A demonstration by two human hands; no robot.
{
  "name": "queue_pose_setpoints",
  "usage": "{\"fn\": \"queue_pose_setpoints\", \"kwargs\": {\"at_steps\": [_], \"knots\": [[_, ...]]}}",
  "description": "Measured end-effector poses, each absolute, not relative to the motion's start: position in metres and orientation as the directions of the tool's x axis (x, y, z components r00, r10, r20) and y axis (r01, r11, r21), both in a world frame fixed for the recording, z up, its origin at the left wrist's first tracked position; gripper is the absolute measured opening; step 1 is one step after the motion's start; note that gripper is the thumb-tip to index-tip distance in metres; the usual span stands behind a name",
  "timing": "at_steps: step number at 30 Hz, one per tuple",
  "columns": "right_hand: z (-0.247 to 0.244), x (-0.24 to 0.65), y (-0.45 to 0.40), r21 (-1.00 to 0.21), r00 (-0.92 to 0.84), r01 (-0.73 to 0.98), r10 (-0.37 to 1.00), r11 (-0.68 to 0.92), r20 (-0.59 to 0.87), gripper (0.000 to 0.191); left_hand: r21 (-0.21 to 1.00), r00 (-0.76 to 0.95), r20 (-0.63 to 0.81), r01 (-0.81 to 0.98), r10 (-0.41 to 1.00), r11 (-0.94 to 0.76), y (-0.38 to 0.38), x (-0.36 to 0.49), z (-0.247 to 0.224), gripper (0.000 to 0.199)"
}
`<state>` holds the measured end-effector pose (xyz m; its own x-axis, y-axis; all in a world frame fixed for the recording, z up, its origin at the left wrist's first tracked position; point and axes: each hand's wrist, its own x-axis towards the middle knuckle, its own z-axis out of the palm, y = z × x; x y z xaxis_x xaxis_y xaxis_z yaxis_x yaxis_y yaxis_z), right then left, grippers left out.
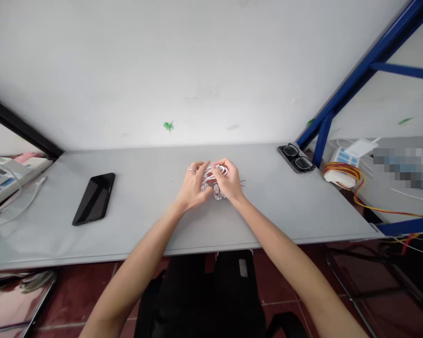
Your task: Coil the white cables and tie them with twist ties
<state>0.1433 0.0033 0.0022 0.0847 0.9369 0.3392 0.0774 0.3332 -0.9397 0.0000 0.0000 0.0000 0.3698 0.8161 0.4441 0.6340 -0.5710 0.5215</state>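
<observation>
A coiled white USB cable [211, 174] is between my two hands, just above the middle of the grey table. My left hand [193, 185], with a ring on one finger, curls around the left side of the coil. From the right, my right hand [230, 180] pinches the loops between thumb and fingers. Below the coil a USB plug [216, 189] shows, with more white cable bunched under it. Thin dark ends [243, 182] stick out past my right hand; what they belong to is hidden.
On the grey table [144, 164], a black smartphone [94, 199] lies to the left. Glasses [297, 157] rest on a dark flat case at the back right. Beyond the blue frame [356, 70], red and yellow wires [345, 170] wrap a power strip. A white cable [33, 197] trails at far left.
</observation>
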Motion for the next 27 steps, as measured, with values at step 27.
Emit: {"fn": "queue_pose_setpoints", "kwargs": {"at_steps": [27], "knots": [[-0.004,0.131,0.000,-0.836,-0.002,0.354,0.894,0.420,0.448,0.016,0.379,0.216,0.223,0.879,0.951,-0.288,-0.005,0.008,0.003,0.013]]}}
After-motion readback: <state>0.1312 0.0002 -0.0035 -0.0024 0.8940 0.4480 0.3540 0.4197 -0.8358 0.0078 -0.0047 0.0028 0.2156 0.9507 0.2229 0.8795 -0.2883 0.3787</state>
